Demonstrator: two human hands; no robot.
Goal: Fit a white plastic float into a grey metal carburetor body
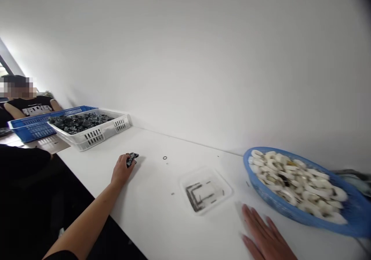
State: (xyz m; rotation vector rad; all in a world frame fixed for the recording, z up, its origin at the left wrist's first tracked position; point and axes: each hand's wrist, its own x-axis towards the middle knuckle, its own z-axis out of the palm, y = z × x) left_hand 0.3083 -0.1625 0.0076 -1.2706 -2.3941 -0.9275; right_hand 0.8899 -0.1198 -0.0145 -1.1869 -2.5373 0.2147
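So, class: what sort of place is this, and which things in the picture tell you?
Probably a small-parts assembly or sorting workbench in a workshop. A white crate heaped with dark parts and a blue basket full of white rings sit on a long white table; the left hand holds one small dark part, and another person sits alongside.

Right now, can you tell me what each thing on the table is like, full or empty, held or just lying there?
Left hand: fingers closed on the small black part.
Right hand: flat on the table, holding nothing.
White crate: full of dark parts.
Blue basket: heaped with white rings.
Clear tray: nearly empty, a few thin metal pieces.
Tiny black ring: lying loose.
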